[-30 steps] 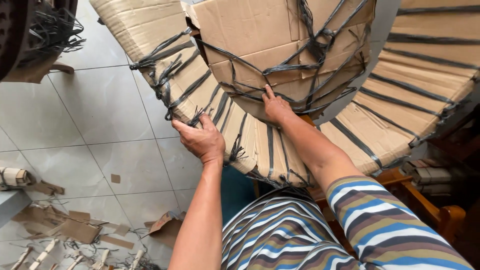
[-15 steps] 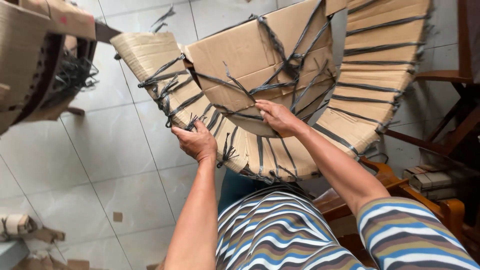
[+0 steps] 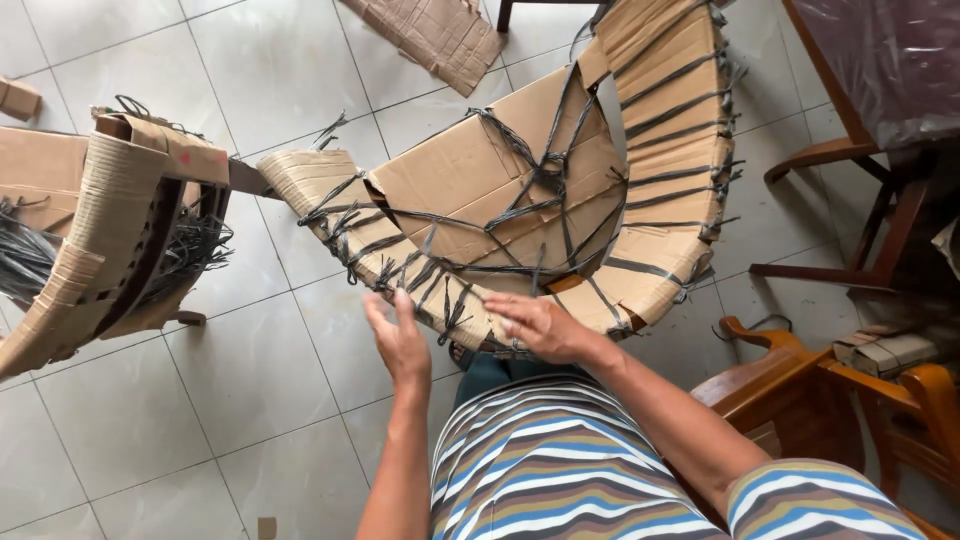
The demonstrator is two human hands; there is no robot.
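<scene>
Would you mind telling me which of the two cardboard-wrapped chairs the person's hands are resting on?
The middle cardboard-wrapped chair, bound with black straps: the right hand rests on its near edge, the left hand beside it. The other wrapped chair stands apart, untouched.

Floor (image 3: 130, 420): large pale grey-white glazed tiles, thin dark grout lines, soft even daylight, faint sheen, no hard shadows.

Far centre: flat scrap of brown cardboard (image 3: 432, 38) lying on the tiles, a dark furniture leg (image 3: 504, 14) just beside it.

Far left edge: small cardboard offcut (image 3: 18, 98).

Far right: dark wooden furniture frame (image 3: 868, 215), curved rail and straight legs, with dark plastic sheeting (image 3: 890, 60) draped over its top.

Near right: glossy orange-brown wooden armchair (image 3: 800, 365); a small wrapped bundle (image 3: 885, 352) rests by its arm.

Near bottom: a tiny cardboard bit (image 3: 266, 527) on the tile.
</scene>
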